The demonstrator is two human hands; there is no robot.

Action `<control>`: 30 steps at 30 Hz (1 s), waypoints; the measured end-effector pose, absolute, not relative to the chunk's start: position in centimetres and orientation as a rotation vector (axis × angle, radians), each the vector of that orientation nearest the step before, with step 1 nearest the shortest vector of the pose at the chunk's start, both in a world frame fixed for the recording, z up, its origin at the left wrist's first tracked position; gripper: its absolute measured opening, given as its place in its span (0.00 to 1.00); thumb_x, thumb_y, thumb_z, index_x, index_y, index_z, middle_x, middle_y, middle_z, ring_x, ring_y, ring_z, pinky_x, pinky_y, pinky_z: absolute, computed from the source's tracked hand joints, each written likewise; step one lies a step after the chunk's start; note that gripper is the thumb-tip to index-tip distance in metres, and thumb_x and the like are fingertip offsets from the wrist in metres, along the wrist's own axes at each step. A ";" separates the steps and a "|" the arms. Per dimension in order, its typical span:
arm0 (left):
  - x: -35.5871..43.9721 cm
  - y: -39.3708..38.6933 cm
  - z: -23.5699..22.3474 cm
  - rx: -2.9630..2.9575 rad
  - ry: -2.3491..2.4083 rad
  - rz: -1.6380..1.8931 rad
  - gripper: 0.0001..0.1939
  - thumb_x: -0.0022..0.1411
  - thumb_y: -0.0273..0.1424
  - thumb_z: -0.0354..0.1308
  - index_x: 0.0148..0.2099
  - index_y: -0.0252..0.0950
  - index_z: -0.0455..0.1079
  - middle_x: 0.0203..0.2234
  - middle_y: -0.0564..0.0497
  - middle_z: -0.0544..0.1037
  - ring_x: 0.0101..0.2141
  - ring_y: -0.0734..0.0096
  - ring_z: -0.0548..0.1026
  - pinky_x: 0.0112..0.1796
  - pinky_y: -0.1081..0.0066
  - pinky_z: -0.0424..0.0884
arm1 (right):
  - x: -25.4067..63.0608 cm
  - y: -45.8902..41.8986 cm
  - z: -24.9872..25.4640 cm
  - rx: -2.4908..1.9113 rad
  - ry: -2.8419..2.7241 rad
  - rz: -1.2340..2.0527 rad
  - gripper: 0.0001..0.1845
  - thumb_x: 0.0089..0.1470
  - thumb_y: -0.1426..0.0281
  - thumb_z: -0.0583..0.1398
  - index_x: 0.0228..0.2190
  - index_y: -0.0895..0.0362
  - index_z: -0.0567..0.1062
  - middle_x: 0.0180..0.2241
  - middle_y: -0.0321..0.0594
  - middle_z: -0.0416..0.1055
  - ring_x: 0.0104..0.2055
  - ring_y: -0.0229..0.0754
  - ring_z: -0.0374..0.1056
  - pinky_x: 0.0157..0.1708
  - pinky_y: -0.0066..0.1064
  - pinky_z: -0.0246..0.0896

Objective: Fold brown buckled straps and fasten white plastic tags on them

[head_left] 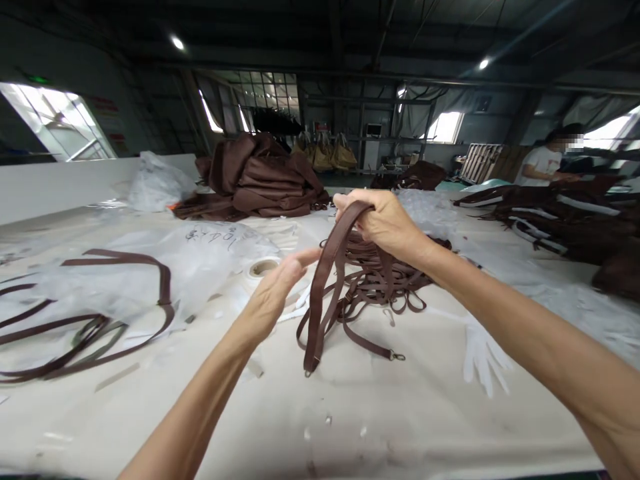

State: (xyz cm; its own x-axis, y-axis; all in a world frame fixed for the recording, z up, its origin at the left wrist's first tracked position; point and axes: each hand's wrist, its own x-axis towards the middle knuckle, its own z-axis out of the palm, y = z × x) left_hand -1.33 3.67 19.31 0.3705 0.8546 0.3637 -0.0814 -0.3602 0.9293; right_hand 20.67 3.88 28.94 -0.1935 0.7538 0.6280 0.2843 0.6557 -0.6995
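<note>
My right hand is closed around a brown bag strap, lifted above the table. The strap hangs down in loops, with a metal ring at its lower bend and a metal snap hook on a trailing end. My left hand is just left of the strap, fingers stretched out toward it; whether the fingertips touch it I cannot tell. Behind and below my right hand lies a pile of similar brown straps, partly hidden by the held one.
More brown straps lie at left on plastic sheeting. A tape roll, a white glove and a heap of brown fabric share the white table. Brown pieces and a person are at far right.
</note>
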 end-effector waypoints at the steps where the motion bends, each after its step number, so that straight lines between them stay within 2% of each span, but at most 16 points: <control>1: -0.1 3.5 21.1 1.601 0.540 1.196 0.28 0.64 0.51 0.55 0.54 0.35 0.74 0.48 0.44 0.79 0.53 0.53 0.73 0.56 0.59 0.67 | 20.2 3.9 28.8 -0.831 -1.808 0.499 0.30 0.53 0.42 0.59 0.22 0.57 0.68 0.22 0.33 0.63 0.28 0.36 0.62 0.26 0.26 0.56; 3: 2.2 3.2 23.7 1.515 0.342 1.082 0.30 0.64 0.54 0.54 0.53 0.34 0.73 0.35 0.47 0.80 0.40 0.59 0.79 0.47 0.60 0.73 | 20.0 4.2 28.9 -0.830 -1.832 0.481 0.30 0.52 0.42 0.60 0.22 0.57 0.68 0.23 0.33 0.64 0.30 0.37 0.63 0.27 0.26 0.56; 6: 4.4 2.6 24.3 1.400 0.244 0.902 0.22 0.64 0.47 0.59 0.48 0.33 0.73 0.24 0.55 0.72 0.24 0.71 0.76 0.33 0.68 0.74 | 21.1 4.8 29.5 -0.829 -1.742 0.558 0.29 0.52 0.42 0.60 0.24 0.56 0.68 0.21 0.32 0.61 0.27 0.35 0.62 0.25 0.26 0.55; 8: 4.7 2.1 22.6 1.329 0.256 0.852 0.17 0.63 0.41 0.61 0.46 0.33 0.72 0.22 0.58 0.67 0.20 0.76 0.71 0.28 0.71 0.71 | 22.2 5.2 29.8 -0.818 -1.665 0.606 0.28 0.52 0.43 0.61 0.25 0.55 0.68 0.19 0.31 0.58 0.24 0.34 0.60 0.22 0.25 0.53; 10: 4.3 1.5 19.9 1.258 0.289 0.824 0.15 0.63 0.40 0.62 0.45 0.33 0.72 0.21 0.59 0.65 0.19 0.79 0.68 0.26 0.74 0.67 | 23.1 5.3 30.0 -0.813 -1.593 0.615 0.26 0.54 0.44 0.61 0.25 0.55 0.69 0.18 0.30 0.56 0.21 0.33 0.57 0.19 0.24 0.50; 14: 2.7 0.7 14.4 1.180 0.392 0.806 0.16 0.63 0.42 0.62 0.41 0.32 0.73 0.24 0.56 0.66 0.21 0.79 0.67 0.24 0.76 0.61 | 23.1 4.6 29.7 -0.826 -1.506 0.613 0.26 0.57 0.45 0.58 0.26 0.55 0.69 0.17 0.29 0.55 0.18 0.31 0.54 0.17 0.23 0.47; 16: 2.5 0.6 12.8 1.173 0.462 0.848 0.15 0.63 0.41 0.62 0.39 0.33 0.74 0.28 0.52 0.71 0.25 0.76 0.69 0.26 0.75 0.62 | 22.3 4.2 29.5 -0.819 -1.502 0.648 0.27 0.56 0.43 0.58 0.27 0.55 0.69 0.17 0.29 0.54 0.18 0.31 0.53 0.16 0.22 0.48; 17: 2.7 0.7 12.3 1.183 0.486 0.887 0.14 0.62 0.41 0.63 0.39 0.34 0.75 0.32 0.49 0.74 0.29 0.73 0.71 0.29 0.73 0.65 | 21.7 4.0 29.5 -0.808 -1.504 0.674 0.27 0.56 0.42 0.57 0.27 0.55 0.69 0.17 0.28 0.54 0.18 0.31 0.53 0.16 0.22 0.48; 19: 3.7 1.0 12.0 1.241 0.481 0.970 0.14 0.60 0.41 0.65 0.39 0.35 0.76 0.44 0.44 0.77 0.44 0.63 0.73 0.43 0.69 0.68 | 20.3 3.7 29.4 -0.777 -1.506 0.724 0.28 0.55 0.41 0.57 0.28 0.54 0.69 0.17 0.28 0.53 0.18 0.32 0.53 0.16 0.23 0.49; 21: 5.2 1.4 11.9 1.312 0.410 1.009 0.14 0.60 0.42 0.65 0.36 0.35 0.76 0.53 0.43 0.74 0.55 0.56 0.68 0.55 0.64 0.62 | 19.2 3.8 29.5 -0.748 -1.506 0.757 0.28 0.55 0.41 0.56 0.28 0.54 0.69 0.17 0.28 0.53 0.18 0.32 0.53 0.16 0.23 0.50; 22: 5.9 1.7 11.9 1.336 0.365 1.001 0.15 0.60 0.43 0.65 0.35 0.34 0.75 0.53 0.43 0.75 0.56 0.55 0.68 0.56 0.63 0.60 | 18.8 3.8 29.6 -0.738 -1.506 0.764 0.29 0.56 0.41 0.56 0.27 0.55 0.68 0.17 0.28 0.53 0.18 0.31 0.53 0.16 0.23 0.51; 24: 6.7 2.1 12.0 1.352 0.300 0.961 0.18 0.60 0.46 0.63 0.34 0.34 0.73 0.44 0.43 0.79 0.49 0.56 0.73 0.54 0.61 0.63 | 19.0 3.9 30.0 -0.725 -1.506 0.757 0.29 0.58 0.42 0.55 0.26 0.55 0.69 0.17 0.28 0.54 0.18 0.31 0.54 0.17 0.23 0.52; 26: 6.0 2.5 12.6 1.382 0.306 0.952 0.19 0.61 0.47 0.62 0.35 0.35 0.71 0.33 0.47 0.78 0.37 0.63 0.76 0.44 0.64 0.69 | 20.7 3.6 30.2 -0.726 -1.525 0.726 0.28 0.58 0.44 0.56 0.26 0.56 0.69 0.18 0.29 0.57 0.20 0.31 0.57 0.19 0.23 0.56; 28: 3.7 3.0 14.2 1.512 0.405 0.966 0.19 0.62 0.47 0.60 0.36 0.35 0.70 0.25 0.52 0.74 0.26 0.71 0.72 0.33 0.71 0.69 | 23.7 2.6 29.8 -0.736 -1.583 0.675 0.24 0.56 0.48 0.61 0.27 0.56 0.71 0.22 0.31 0.63 0.24 0.33 0.63 0.24 0.24 0.62; 30: 0.6 3.5 16.6 1.789 0.591 0.916 0.16 0.66 0.44 0.57 0.36 0.35 0.71 0.19 0.57 0.68 0.22 0.76 0.66 0.27 0.75 0.63 | 27.4 0.9 28.4 -0.775 -1.717 0.637 0.20 0.50 0.53 0.68 0.28 0.56 0.73 0.28 0.34 0.69 0.32 0.37 0.69 0.33 0.28 0.67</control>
State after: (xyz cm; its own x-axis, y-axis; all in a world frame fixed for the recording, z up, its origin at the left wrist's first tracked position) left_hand 0.62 3.48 16.58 0.5935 0.7402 0.3162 -0.0174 -0.3809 0.9244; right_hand 27.41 0.91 28.38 -0.1926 0.7658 0.6135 0.1800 0.6422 -0.7451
